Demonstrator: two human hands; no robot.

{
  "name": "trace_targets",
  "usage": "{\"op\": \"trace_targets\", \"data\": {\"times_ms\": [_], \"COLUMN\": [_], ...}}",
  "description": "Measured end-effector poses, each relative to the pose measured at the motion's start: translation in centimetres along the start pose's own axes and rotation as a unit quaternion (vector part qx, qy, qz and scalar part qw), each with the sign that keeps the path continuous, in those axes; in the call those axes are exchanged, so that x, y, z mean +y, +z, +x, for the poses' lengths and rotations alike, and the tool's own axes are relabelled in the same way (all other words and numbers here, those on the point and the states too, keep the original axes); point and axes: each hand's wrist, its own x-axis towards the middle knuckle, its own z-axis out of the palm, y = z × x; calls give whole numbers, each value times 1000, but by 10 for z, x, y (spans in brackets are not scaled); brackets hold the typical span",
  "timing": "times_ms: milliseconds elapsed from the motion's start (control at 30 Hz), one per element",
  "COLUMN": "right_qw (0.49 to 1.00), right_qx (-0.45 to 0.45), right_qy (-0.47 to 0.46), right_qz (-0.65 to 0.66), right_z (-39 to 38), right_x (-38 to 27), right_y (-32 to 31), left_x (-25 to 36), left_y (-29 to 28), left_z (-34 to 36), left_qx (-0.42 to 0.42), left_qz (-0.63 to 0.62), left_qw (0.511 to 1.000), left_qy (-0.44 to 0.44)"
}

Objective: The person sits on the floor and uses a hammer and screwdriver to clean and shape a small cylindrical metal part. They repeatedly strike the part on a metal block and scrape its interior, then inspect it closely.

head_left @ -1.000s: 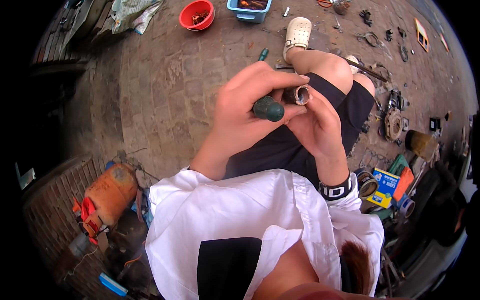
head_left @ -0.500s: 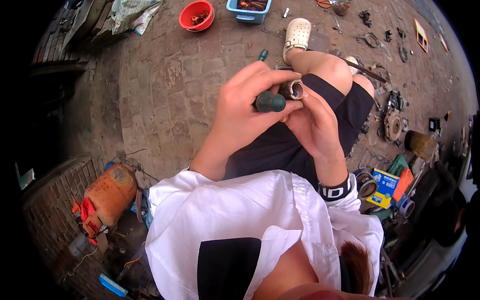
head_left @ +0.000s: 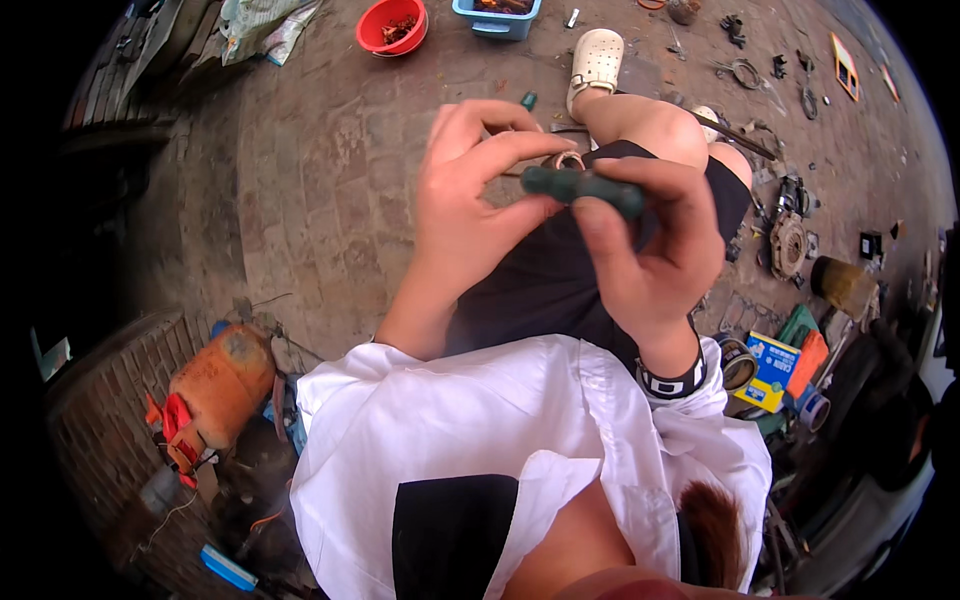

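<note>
My right hand grips a screwdriver by its dark green handle, between thumb and fingers. The handle lies crosswise, and part of its thin shaft shows at the left, by my left palm. My left hand pinches a small, hollow metal tube with a coppery rim. The tube sits just beyond the handle, which hides most of it. Both hands are raised above my lap, close together. Motion blurs the screwdriver and the right fingers, so I cannot tell whether the shaft touches the tube.
A second green handle lies on the brick floor ahead. Beyond are a red bowl and a blue basin. Metal parts, including a round toothed disc, litter the right. A rusty orange cylinder lies at left.
The screwdriver has passed from my left hand to my right and now lies crosswise. My right fingers have left the tube, which stays in my left hand.
</note>
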Motion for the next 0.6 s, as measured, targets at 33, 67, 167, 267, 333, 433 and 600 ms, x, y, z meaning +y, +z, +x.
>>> {"op": "trace_targets", "data": {"times_ms": [33,67,167,267,333,433,600], "right_qw": [998,989,976,974,968,971,987], "right_qx": [55,108,137,38,-18,-69,-139], "right_qy": [-6,-14,33,99,138,114,-36], "right_qz": [36,98,166,198,208,198,71], "right_z": [1,4,10,4,-2,-9,-5], "right_x": [1,2,-1,0,-2,-9,-8], "right_y": [-7,-13,-32,-30,-22,-7,5], "left_x": [-8,-16,-20,-20,-19,-16,-31], "left_y": [-3,-6,-14,-28,-34,-35,-28], "left_z": [1,-1,-14,-24,-30,-34,-31], "left_qx": [11,23,23,-20,17,73,114], "left_qz": [-27,-52,-326,-369,-432,-471,-711], "left_qw": [999,998,934,913,883,863,664], "left_qy": [-13,-29,-145,-172,-182,-167,-200]}}
